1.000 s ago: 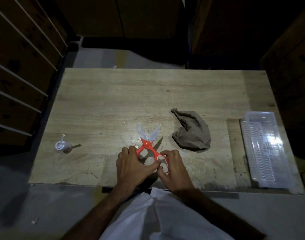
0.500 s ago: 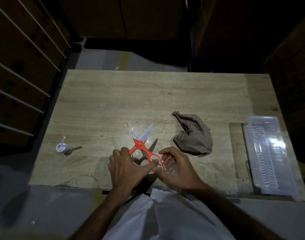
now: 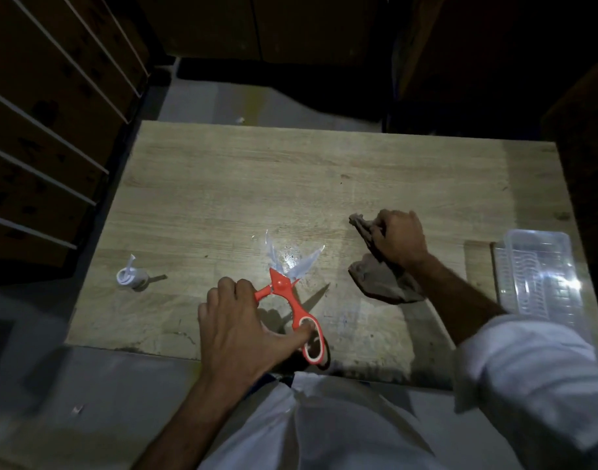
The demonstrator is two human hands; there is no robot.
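Note:
Orange-handled scissors (image 3: 292,300) lie near the front edge of the wooden table (image 3: 290,184), blades spread wide and pointing away from me. My left hand (image 3: 238,320) grips them: fingers curl round the left handle and the thumb sits in the right handle loop. A crumpled grey-brown cloth (image 3: 375,279) lies to the right of the scissors. My right hand (image 3: 397,237) is on its far part, fingers curled into the fabric.
A small white cap-like plastic piece (image 3: 129,274) sits at the table's left. A clear plastic tray (image 3: 545,273) lies along the right edge. Dark shelving stands to the left and dark cabinets behind and to the right.
My right hand left the scissors' right handle and moved right and away to grasp the cloth. My left hand kept the scissors, whose blades have spread wider.

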